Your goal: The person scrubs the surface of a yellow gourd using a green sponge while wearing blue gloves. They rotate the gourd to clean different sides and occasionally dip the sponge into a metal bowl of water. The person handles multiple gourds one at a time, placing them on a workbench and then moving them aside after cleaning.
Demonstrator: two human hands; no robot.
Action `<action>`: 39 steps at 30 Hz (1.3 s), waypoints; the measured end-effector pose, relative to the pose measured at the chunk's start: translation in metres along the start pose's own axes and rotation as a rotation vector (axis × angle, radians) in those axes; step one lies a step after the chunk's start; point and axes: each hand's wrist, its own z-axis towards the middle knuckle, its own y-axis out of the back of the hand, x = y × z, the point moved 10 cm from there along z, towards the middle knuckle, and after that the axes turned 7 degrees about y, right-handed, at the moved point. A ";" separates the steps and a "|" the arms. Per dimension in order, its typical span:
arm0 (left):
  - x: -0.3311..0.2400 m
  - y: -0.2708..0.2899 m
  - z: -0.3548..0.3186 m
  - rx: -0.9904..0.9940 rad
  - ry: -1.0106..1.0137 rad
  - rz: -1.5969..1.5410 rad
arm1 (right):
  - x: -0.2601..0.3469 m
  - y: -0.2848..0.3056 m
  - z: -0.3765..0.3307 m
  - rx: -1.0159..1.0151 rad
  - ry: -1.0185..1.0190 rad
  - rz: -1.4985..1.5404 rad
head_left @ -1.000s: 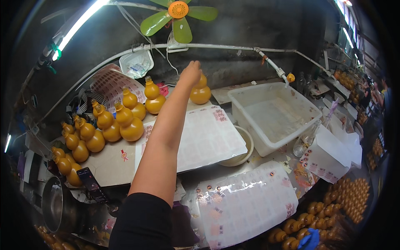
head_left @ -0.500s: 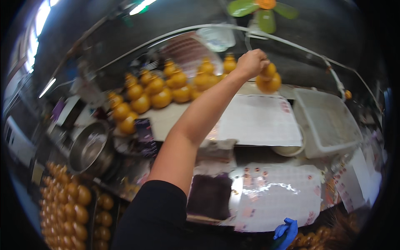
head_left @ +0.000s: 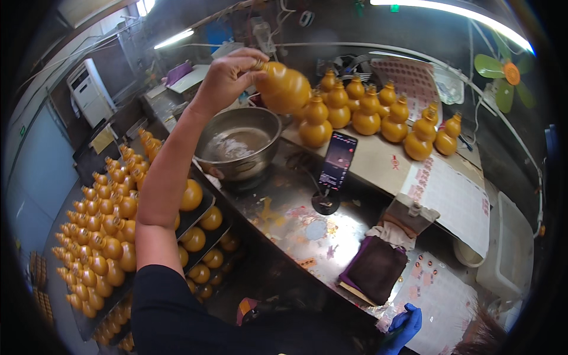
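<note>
My bare left hand (head_left: 228, 80) is raised at the upper left, its fingers closed round the neck of a shiny amber gourd-shaped bottle (head_left: 285, 89). That bottle tilts sideways, its round bottom pointing right, above the back of a metal bowl (head_left: 248, 168). Right of it, several similar gourd-shaped bottles (head_left: 365, 112) stand upright on a pale board. Low at the right, my right hand (head_left: 405, 322) wears a blue glove. Its fingers are curled beside a sticker sheet (head_left: 441, 305); what they hold, if anything, I cannot make out.
A phone (head_left: 338, 160) stands on a stained metal worktop (head_left: 284, 222). Nearer are a dark cloth-covered pad (head_left: 378, 269) and a white printed sheet (head_left: 455, 201). A translucent bin (head_left: 503, 248) sits at the right. Racks of amber bottles (head_left: 106, 236) fill the lower left.
My view has swung left. My left hand has carried the bottle from the right end of the row to the left, past the row, and the bottle now tilts. The gloved hand stays low.
</note>
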 end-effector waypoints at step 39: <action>0.166 0.061 -0.107 -0.255 0.384 0.577 | -0.050 -0.047 0.015 0.216 -0.182 0.446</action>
